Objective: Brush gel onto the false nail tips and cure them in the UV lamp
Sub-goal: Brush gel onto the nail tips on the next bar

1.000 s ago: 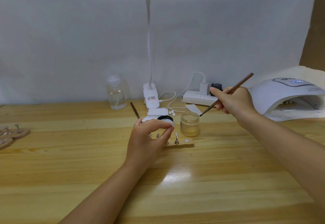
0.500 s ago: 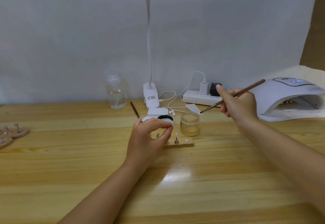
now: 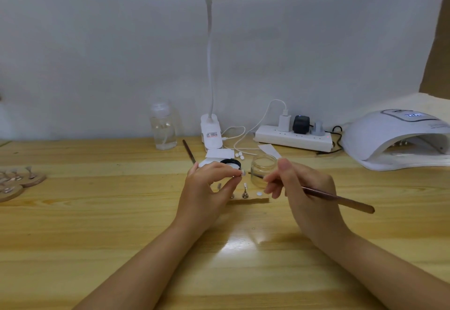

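My left hand (image 3: pixel 209 188) pinches a small nail tip on its metal stand (image 3: pixel 239 174) between thumb and fingertips, raised above a wooden holder block (image 3: pixel 253 197). Another metal stand (image 3: pixel 245 191) and a white dot (image 3: pixel 259 193) sit on that block. My right hand (image 3: pixel 302 190) grips a thin brown brush (image 3: pixel 341 198). Its tip (image 3: pixel 254 175) points left toward the held nail tip, in front of a small glass jar (image 3: pixel 264 169). The white UV lamp (image 3: pixel 399 139) stands at the far right with its mouth facing me.
A black-rimmed gel pot (image 3: pixel 230 163) and white paper lie behind my left hand, with a second brush (image 3: pixel 188 151) beside them. A clear bottle (image 3: pixel 163 128), the desk lamp's clip base (image 3: pixel 211 131) and a power strip (image 3: pixel 293 138) line the wall. Round wooden stands (image 3: pixel 17 180) sit far left.
My right hand has come down and left from near the UV lamp, and the brush tip is now close to the nail tip. My left hand has stayed almost still.
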`<state>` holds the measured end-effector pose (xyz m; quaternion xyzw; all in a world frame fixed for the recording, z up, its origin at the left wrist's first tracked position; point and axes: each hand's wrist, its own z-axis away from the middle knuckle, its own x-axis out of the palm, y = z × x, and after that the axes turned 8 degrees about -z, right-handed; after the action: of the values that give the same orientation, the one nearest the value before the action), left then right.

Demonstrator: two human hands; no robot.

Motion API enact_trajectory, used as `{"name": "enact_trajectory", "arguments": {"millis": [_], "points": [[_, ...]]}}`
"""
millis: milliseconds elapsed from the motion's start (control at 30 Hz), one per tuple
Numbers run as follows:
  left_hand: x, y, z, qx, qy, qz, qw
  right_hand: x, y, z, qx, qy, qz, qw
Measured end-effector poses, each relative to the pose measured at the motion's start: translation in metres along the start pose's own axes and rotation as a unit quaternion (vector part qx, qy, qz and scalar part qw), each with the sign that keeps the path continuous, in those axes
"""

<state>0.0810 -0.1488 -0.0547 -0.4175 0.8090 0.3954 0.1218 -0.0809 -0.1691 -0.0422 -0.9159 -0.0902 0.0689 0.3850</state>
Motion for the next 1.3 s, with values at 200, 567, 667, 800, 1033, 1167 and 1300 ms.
{"name": "enact_trajectory", "arguments": {"millis": [200, 567, 667, 800, 1033, 1167, 1300], "points": [[0.0008, -0.0022, 0.0009, 0.003, -0.008, -0.010, 1.000, 0.0018, 0.0030, 0.0036, 0.001, -0.030, 0.023, 0.999], [0.0017, -0.0039, -0.0001, 0.015, -0.003, -0.021, 1.000, 0.0047, 0.0043, 0.0040, 0.035, 0.007, -0.024, 0.999], [0.0020, -0.0043, 0.0002, 0.017, -0.002, -0.023, 1.000, 0.0050, 0.0039, 0.0032, 0.012, -0.001, -0.010, 1.000], [0.0022, -0.0031, 0.0001, 0.013, -0.001, -0.015, 1.000, 0.0062, 0.0038, 0.0039, 0.036, -0.003, -0.023, 0.999], [0.0024, -0.0017, 0.0005, 0.005, -0.003, -0.019, 1.000, 0.0058, 0.0023, 0.0029, 0.037, -0.003, -0.017, 0.999], [0.0024, -0.0018, 0.0004, 0.002, -0.004, -0.023, 1.000, 0.0057, 0.0018, 0.0041, 0.040, 0.028, -0.033, 0.998], [0.0022, -0.0023, 0.0005, 0.004, -0.005, -0.026, 1.000, 0.0064, 0.0032, 0.0056, 0.031, 0.002, -0.008, 0.999]]}}
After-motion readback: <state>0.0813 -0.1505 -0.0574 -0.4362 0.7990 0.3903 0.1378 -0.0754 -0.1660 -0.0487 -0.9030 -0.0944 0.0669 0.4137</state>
